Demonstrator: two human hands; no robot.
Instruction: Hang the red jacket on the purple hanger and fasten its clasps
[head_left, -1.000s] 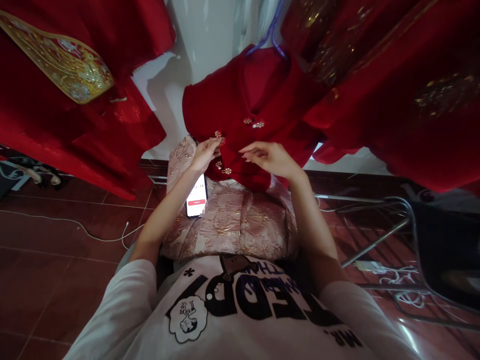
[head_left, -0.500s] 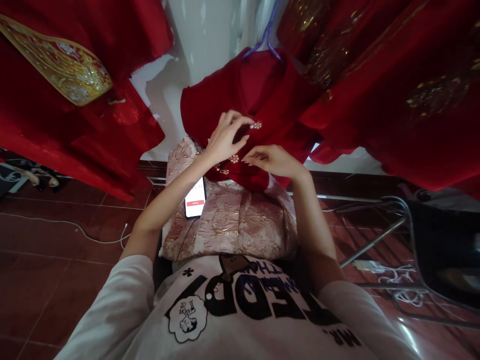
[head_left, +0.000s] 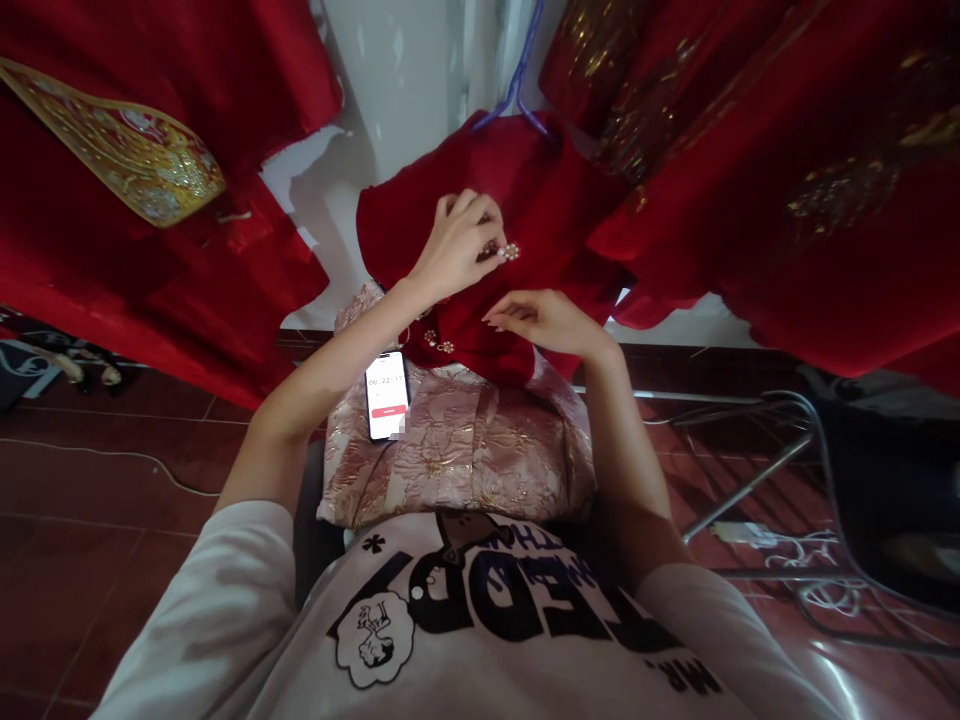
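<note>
A red garment (head_left: 555, 220) hangs from a purple hanger (head_left: 519, 90) and drapes down to my lap. My left hand (head_left: 461, 245) is over its front, fingertips pinched on a small flower-shaped ornament (head_left: 511, 252). Lower on the cloth lies another beaded ornament (head_left: 439, 343). My right hand (head_left: 536, 318) hovers or rests by the garment, below and right of the left one, fingers loosely bent and apart, with nothing visible in them. Pink brocade fabric (head_left: 480, 430) covers my lap, and a lit phone (head_left: 387, 395) lies on its left part.
Red garments with gold decoration (head_left: 172, 170) hang at the left, and more (head_left: 840, 190) at the right. A black chair (head_left: 892, 490) stands at the right, near white cables (head_left: 825, 580). Shoes (head_left: 90, 370) are on the floor at the far left.
My left hand has closed its fingers at the upper ornament, and one ornament that showed between the hands is no longer seen. The phone screen shows more fully. My right hand has barely moved.
</note>
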